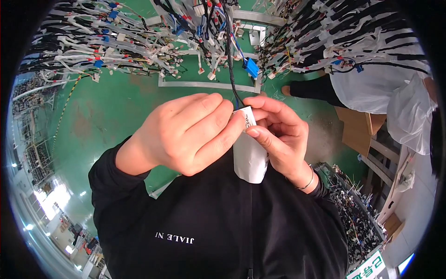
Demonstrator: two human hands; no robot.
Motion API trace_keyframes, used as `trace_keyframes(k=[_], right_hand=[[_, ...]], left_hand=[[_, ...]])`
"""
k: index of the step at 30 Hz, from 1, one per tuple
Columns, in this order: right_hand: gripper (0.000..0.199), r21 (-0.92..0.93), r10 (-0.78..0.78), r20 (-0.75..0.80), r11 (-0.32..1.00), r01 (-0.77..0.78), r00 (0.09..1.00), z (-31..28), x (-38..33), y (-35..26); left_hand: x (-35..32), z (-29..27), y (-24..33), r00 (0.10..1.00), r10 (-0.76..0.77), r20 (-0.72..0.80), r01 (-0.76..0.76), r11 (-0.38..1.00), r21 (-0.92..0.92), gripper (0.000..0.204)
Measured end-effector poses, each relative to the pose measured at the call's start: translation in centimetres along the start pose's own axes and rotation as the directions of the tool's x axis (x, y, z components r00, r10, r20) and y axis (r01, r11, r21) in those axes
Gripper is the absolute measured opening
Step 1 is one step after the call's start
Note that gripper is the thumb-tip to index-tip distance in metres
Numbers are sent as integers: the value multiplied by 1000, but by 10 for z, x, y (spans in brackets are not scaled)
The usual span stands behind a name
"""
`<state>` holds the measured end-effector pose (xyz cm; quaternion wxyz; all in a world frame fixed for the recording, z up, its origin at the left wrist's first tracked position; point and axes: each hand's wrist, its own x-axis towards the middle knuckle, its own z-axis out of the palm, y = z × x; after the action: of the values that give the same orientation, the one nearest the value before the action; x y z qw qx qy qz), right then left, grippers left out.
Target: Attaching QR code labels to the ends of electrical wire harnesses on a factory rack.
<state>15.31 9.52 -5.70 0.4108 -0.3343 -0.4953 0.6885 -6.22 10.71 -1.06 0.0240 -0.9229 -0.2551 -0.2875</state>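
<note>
A white label strip [250,162] with small dark print hangs in front of my chest, its upper end against a black-wrapped cable [231,69]. My left hand [186,132] is closed, with thumb and fingertips pinched at the strip's upper left edge. On the other side, my right hand [284,135] grips the strip's upper end between thumb and fingers, close to the cable. The cable runs up and away from my fingers into the hanging bundles. Just beyond my right hand dangles a blue connector [251,68]. My left fingertips are partly hidden.
Dense rows of wire harnesses [111,42] hang at the far left, with more harnesses [344,37] at the far right. Metal rails [209,84] frame the rack. At right are clear plastic sheeting [371,88], a cardboard box [357,128], and a bin of wires [355,214].
</note>
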Motion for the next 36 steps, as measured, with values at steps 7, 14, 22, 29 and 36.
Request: trace_keyframes(k=[7, 14, 22, 29, 36], right_hand=[[40, 185, 11, -62, 983, 1, 998, -2, 4, 2], [39, 139, 36, -13, 990, -34, 999, -1, 6, 14], [34, 146, 87, -79, 986, -75, 993, 0, 21, 31], [25, 83, 105, -175, 992, -92, 979, -5, 44, 34], [25, -85, 129, -228, 985, -151, 965, -15, 94, 63]], left_hand=[[-6, 10, 6, 986, -164, 35, 167, 978, -126, 40], [-22, 26, 16, 918, -391, 66, 379, 817, -434, 52], [-54, 44, 15, 343, -934, -101, 665, 317, -676, 24], [-79, 112, -57, -32, -985, -172, 370, 148, -917, 26], [-70, 142, -66, -7, -997, 78, 98, -78, -992, 48]])
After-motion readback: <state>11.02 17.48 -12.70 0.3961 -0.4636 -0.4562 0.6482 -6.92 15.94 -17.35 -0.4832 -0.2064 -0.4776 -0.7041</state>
